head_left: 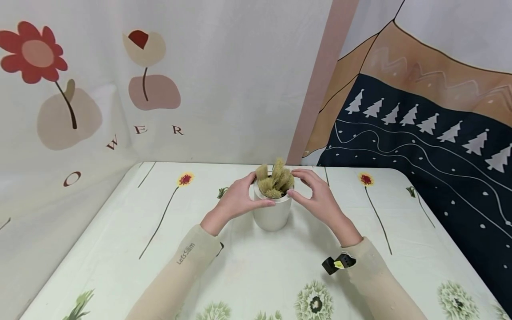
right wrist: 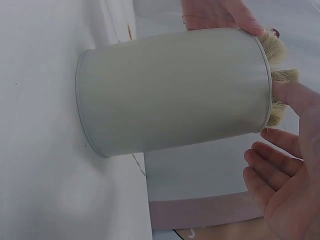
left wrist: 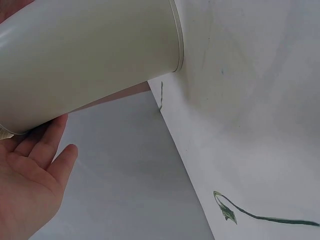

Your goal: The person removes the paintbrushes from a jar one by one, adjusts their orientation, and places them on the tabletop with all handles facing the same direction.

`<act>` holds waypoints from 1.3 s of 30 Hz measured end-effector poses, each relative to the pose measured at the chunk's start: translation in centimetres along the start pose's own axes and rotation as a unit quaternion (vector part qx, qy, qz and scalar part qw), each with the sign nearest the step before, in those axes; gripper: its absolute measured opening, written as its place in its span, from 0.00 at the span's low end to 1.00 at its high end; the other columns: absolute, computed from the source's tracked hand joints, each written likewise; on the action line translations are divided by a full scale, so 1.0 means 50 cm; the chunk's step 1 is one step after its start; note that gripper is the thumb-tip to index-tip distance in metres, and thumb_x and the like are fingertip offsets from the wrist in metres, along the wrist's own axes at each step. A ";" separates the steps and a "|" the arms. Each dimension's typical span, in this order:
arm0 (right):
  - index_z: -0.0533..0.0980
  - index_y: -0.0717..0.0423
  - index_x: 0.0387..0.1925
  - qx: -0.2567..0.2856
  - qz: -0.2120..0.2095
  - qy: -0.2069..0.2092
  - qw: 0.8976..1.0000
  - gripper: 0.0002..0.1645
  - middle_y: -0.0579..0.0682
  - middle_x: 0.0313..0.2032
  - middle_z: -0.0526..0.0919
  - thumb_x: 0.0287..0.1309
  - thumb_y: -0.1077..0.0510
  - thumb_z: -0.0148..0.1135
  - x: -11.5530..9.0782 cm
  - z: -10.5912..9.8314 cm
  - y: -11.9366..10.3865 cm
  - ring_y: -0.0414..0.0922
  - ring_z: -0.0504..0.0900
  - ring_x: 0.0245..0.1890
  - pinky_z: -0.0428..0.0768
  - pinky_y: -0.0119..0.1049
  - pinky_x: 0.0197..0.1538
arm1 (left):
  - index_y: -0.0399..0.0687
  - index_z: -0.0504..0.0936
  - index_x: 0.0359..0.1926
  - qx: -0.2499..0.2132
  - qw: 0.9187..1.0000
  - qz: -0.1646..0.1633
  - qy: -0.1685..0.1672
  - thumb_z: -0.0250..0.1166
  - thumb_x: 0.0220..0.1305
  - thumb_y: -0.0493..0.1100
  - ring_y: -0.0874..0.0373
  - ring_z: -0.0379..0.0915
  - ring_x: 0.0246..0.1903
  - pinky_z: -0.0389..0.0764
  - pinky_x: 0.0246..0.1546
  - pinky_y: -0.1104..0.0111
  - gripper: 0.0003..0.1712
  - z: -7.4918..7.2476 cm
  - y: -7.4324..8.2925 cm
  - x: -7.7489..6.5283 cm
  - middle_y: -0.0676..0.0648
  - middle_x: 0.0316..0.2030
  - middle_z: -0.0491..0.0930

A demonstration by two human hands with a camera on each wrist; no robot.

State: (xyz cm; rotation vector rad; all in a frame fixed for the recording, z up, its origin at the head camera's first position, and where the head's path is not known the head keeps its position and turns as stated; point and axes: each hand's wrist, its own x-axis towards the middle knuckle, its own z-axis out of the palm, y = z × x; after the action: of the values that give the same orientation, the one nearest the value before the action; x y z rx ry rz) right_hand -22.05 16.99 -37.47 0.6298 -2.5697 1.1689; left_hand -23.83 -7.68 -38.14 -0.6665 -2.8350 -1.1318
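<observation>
A plain white cylindrical pot (head_left: pixel 272 216) stands upright on the table, with a bunch of short, fuzzy, yellow-green dried grass heads (head_left: pixel 276 181) rising from its mouth. At its left side my left hand (head_left: pixel 238 200) spans the rim; the thumb lies straight across the front, and loosely spread fingers touch the pot's side in the left wrist view. My right hand (head_left: pixel 320 202) arches over the right side of the rim. Its thumb reaches the dried heads in the right wrist view, the index tip is at the rim, and the other fingers hang loose. Some fingertips are hidden behind the plant.
A white cloth with printed flowers covers the table (head_left: pixel 256 266). Behind it hangs a pale curtain (head_left: pixel 240 89) with flower prints and letters, and a dark patterned cloth (head_left: pixel 400 133) hangs at the right. A black strap with a small device (head_left: pixel 339 263) is on the right wrist.
</observation>
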 end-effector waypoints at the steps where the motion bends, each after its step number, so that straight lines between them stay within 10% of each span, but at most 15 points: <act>1: 0.73 0.58 0.64 0.004 0.001 0.002 1.000 0.32 0.56 0.65 0.74 0.61 0.53 0.69 0.000 0.001 -0.001 0.54 0.72 0.68 0.74 0.53 0.69 | 0.54 0.59 0.76 -0.002 1.000 0.001 0.001 0.74 0.48 0.69 0.46 0.69 0.67 0.75 0.65 0.49 0.60 0.000 -0.001 0.000 0.45 0.69 0.71; 39: 0.80 0.63 0.34 0.094 0.046 0.074 0.992 0.04 0.58 0.54 0.82 0.63 0.64 0.65 0.013 0.022 -0.020 0.53 0.81 0.58 0.80 0.41 0.63 | 0.52 0.65 0.71 -0.022 1.000 0.008 0.007 0.75 0.49 0.66 0.48 0.72 0.65 0.77 0.64 0.51 0.53 0.004 -0.006 0.001 0.46 0.65 0.75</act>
State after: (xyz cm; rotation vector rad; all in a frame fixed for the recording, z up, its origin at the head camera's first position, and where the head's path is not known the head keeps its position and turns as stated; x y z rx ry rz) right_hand -22.18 15.40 -37.27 0.4474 -2.4070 1.4437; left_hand -23.99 -7.73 -38.48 -0.6798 -2.7963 -1.1939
